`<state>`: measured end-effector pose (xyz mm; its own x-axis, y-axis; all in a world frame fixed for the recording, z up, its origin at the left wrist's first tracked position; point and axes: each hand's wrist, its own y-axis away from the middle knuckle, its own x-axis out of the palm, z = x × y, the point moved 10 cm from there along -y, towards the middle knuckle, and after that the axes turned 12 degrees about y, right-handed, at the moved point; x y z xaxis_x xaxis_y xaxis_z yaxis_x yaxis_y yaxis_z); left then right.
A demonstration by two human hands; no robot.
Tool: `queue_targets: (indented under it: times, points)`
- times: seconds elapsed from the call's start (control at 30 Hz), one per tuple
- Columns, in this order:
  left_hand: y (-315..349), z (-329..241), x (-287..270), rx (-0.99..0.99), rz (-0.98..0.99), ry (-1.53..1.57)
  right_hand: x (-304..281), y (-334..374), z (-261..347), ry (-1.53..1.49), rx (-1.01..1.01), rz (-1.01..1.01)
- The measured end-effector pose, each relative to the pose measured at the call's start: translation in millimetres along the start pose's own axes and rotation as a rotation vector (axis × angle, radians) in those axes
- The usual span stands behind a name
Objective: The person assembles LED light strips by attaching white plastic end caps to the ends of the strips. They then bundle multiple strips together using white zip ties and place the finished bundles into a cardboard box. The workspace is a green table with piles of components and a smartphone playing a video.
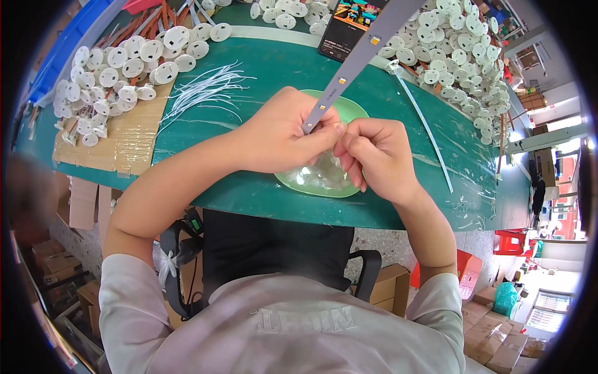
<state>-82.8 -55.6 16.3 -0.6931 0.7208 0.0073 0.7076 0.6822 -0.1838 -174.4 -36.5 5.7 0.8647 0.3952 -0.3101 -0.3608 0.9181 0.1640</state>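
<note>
My left hand [289, 134] is closed on the lower end of a silver LED strip [342, 80], which rises toward the upper right with small yellow LEDs along its face. My right hand [378, 156] is pinched close beside the left fingertips; whatever it grips is too small to make out. Below both hands stands a light green bowl [293, 182] with small clear pieces [324, 173] in it. The hands hide part of the bowl. Several thin white wires [205, 90] lie in a loose bundle left of my left hand.
White round discs [134, 56] are heaped on cardboard [118, 153] at the left, and more discs [436, 37] at the right. A phone [349, 31] lies at the back. A thin white strip [427, 128] rests on the green table [249, 202], right of my hands.
</note>
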Motion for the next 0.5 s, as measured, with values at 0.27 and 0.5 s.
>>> queue_targets:
  times: [0.27, 0.5]
  points:
    - [-2.6, 1.3, -3.6, -0.010, -0.022, 0.061, 0.3, -0.5, -3.4, -0.144, -0.028, -0.048]
    - [-2.0, -3.1, -2.8, 0.016, -0.011, 0.013, -3.8, -3.3, -4.5, 0.012, 0.009, -0.059]
